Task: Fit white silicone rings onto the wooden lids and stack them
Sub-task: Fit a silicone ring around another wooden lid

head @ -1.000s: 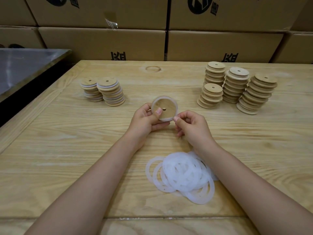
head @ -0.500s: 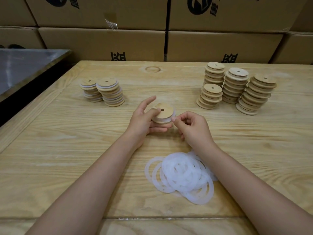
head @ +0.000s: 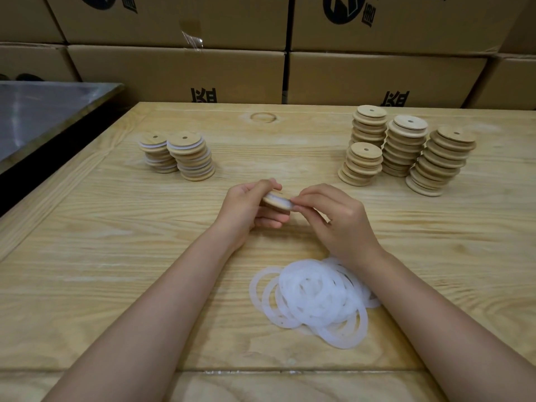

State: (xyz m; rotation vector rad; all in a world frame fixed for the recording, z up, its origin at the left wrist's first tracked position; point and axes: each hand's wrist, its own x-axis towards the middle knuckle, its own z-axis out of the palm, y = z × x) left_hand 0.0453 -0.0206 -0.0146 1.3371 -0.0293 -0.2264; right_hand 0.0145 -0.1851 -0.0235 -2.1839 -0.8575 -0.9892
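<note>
- Holding the lid (head: 276,202) above the desk (head: 116,256), the left hand (head: 246,210) curls its fingers (head: 269,221) under it, thumb on top.
- The right hand (head: 339,224) pinches the lid's right rim at its white ring (head: 279,197).
- Beside the right wrist, spare rings (head: 313,297) lie in a heap.

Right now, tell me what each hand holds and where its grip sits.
One wooden lid carrying a white ring: left hand grips its left edge, right hand pinches the right rim.

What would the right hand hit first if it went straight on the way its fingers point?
The wooden lid: the right hand points leftward, fingertips pinching its ringed edge. Just beyond is the left hand gripping that lid, as far as depth shows.
</note>
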